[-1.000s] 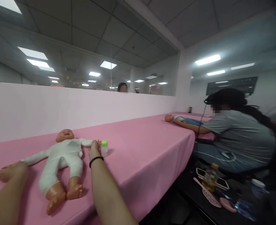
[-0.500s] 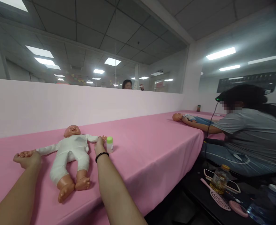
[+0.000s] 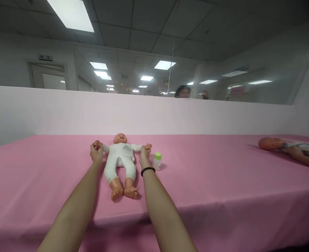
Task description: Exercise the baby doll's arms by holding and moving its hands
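A white-suited vinyl baby doll (image 3: 120, 157) lies on a pink-covered tabletop (image 3: 222, 196), its arms gripped by the closed left hand (image 3: 96, 153) and right hand (image 3: 144, 156); a green-capped plastic bottle (image 3: 157, 161) beside it could be knocked over by a sideways slip.

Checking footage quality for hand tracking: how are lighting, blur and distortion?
Head view: the ceiling light panel is blown out, but light on the pink tablecloth looks even, with a soft shadow beside the left forearm. Head view: left hand, right hand and doll look sharp; wide-angle stretch bends the frame edges.

An office-style room; tiled drop ceiling (image 3: 144, 24), fluorescent panels (image 3: 70, 15), glass partition (image 3: 144, 73), long pink-covered table (image 3: 209, 175).
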`<state>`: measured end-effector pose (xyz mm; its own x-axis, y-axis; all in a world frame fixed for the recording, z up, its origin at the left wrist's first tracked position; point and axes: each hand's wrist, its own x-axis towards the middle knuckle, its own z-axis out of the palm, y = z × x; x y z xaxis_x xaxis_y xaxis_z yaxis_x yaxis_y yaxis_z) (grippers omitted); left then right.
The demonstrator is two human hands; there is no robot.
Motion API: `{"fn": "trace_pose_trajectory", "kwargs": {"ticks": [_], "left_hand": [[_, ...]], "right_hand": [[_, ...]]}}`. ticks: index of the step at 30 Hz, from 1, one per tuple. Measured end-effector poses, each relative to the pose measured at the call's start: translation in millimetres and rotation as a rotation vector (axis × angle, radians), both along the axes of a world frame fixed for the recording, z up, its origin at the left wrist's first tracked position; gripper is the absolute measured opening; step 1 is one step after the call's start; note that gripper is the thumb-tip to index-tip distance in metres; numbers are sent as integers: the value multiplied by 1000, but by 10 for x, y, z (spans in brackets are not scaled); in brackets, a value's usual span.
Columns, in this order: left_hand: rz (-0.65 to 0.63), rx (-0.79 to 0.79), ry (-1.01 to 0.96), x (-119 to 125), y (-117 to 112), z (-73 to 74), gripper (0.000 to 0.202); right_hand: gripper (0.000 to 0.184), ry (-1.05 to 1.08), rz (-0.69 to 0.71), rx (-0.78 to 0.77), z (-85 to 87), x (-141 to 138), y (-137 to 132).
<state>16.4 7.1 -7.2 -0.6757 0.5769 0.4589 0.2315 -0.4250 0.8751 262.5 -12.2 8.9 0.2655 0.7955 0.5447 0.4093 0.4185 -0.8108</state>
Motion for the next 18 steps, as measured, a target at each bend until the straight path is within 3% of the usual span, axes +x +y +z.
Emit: {"fn": "trace_pose_trajectory", "kwargs": {"ticks": [6, 10, 18], "left_hand": [[-218, 175, 322, 166, -81, -8, 38], [-384, 138, 481, 288, -132, 24, 33], [-405, 139, 523, 311, -173, 45, 30]], "right_hand": [[33, 116, 7, 15, 140, -60, 40], [31, 105, 134, 35, 128, -195, -35], [25, 66, 353, 63, 69, -259, -126]]}}
